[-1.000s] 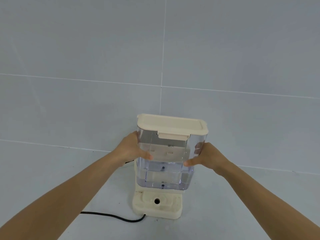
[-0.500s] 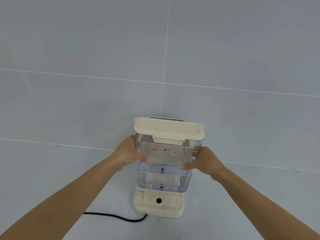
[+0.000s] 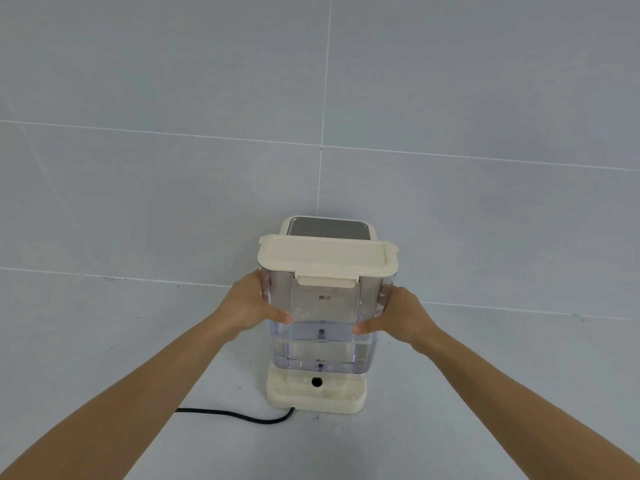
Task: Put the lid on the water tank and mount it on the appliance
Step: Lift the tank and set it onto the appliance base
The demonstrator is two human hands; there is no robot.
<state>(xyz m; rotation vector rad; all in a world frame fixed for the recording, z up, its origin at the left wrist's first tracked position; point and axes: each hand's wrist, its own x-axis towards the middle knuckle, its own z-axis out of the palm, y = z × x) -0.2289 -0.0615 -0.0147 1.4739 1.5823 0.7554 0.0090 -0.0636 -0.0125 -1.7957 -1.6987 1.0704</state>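
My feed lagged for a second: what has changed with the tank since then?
The tank has come down toward the base and nearer the appliance, whose grey top now shows behind the lid. Whether it is fully seated is unclear. Unchanged: left hand and right hand grip its sides, the lid is on, the cord lies put.
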